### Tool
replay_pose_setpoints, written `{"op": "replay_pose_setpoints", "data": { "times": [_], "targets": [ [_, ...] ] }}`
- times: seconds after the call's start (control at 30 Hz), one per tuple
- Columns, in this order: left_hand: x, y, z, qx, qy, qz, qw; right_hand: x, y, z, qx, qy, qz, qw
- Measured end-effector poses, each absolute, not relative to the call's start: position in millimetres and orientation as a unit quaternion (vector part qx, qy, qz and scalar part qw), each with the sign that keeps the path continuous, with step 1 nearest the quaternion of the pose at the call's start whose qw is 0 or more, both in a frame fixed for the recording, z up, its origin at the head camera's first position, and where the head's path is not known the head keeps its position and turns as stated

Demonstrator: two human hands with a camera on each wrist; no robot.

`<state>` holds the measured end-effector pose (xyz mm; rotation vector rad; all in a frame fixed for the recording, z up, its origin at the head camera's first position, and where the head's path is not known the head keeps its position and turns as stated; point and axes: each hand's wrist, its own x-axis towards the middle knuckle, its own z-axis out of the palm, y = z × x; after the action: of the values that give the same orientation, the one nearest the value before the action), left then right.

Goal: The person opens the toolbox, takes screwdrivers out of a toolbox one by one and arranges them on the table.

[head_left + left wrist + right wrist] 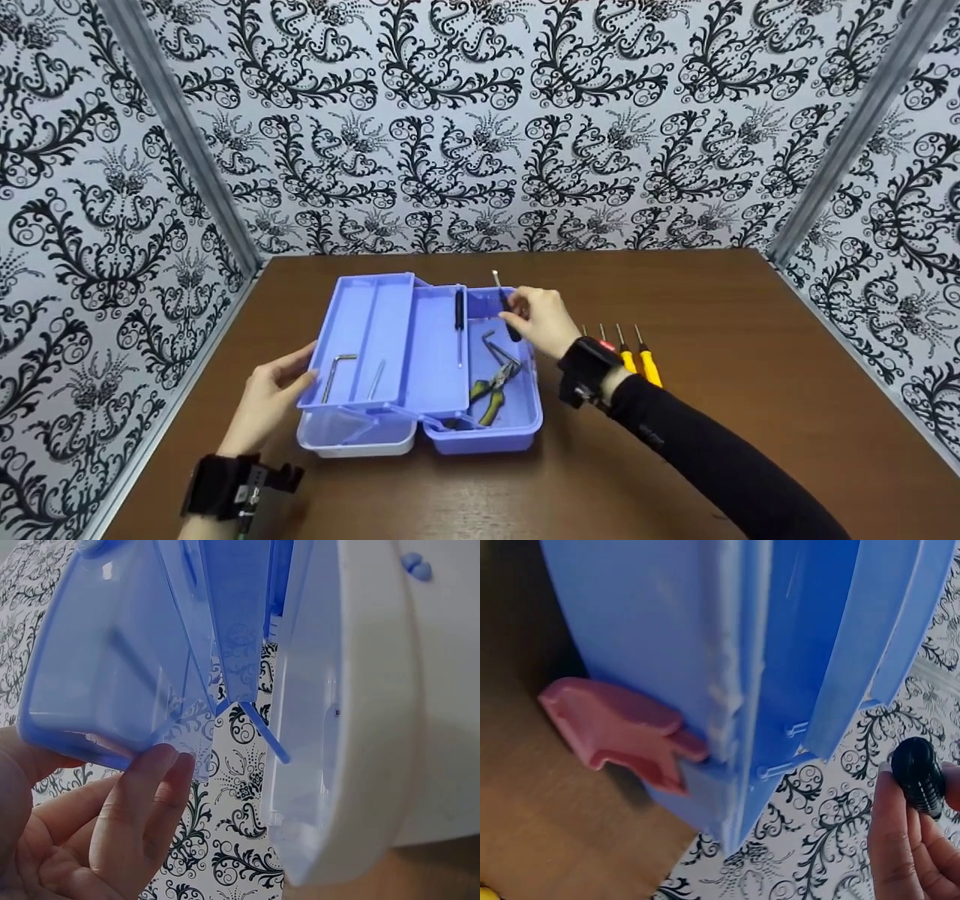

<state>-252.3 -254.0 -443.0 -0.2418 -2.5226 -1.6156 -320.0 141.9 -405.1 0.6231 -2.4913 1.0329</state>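
Note:
A lilac plastic toolbox (487,442) stands unfolded on the table. My left hand (270,394) pinches the left edge of its upper tray (431,345); in the left wrist view fingers and thumb meet at the tray corner (82,690). Over the right compartment, my right hand (546,319) grips a screwdriver (514,328) by its black handle, tip pointing up and away. Below it lie pliers (493,409) with yellow-green handles and a bent metal key (495,346). The trays hold another black-handled screwdriver (459,311), a hex key (328,382) and a thin metal rod (376,379).
Yellow-handled screwdrivers (649,367) lie on the brown table (720,315) right of the toolbox, some partly hidden by my right wrist. A pink latch (622,716) juts from the box's side. Patterned walls (480,150) enclose the table at the back and sides.

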Motion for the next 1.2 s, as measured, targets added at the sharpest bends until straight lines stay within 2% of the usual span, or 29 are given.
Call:
{"op": "replay_pose_setpoints", "data": {
  "times": [0.2,0.53,1.2],
  "targets": [
    [-252,-254,-442,-0.083,-0.833,-0.543,0.067,-317,163,-406,0.181,-0.898,0.374,0.147],
    [-254,-253,-443,-0.080,-0.837,-0.536,0.078,-310,205,-417,0.152,-0.919,0.336,0.139],
    [-253,-253,-445,-0.074,-0.836,-0.540,0.067,-295,313,-441,0.082,-0.950,0.285,0.099]
  ]
}}
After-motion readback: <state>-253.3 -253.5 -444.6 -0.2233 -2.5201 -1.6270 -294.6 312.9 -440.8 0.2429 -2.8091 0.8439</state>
